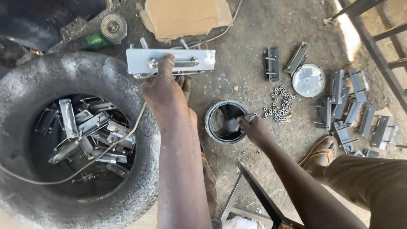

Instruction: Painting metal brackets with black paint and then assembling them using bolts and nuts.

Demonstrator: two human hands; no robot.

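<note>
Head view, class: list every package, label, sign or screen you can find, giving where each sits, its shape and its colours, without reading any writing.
Cardboard box: top centre on the ground, beyond the metal plate held by the left hand; flattish, plain brown, torn edge.
Tin can: centre, open, round, dark inside, pale rim; the right hand reaches into it.
Round lid: right of centre, lying flat, whitish grey.
No signs or screens.

A dusty concrete floor (254, 63) carries a tyre (25, 85) full of metal brackets left of the fingers (167, 63), a cardboard box (186, 15) beyond them, a black tin (214, 127), loose nuts (277, 106), a round lid (308, 80) and bracket rows (356, 110) to their right
</note>
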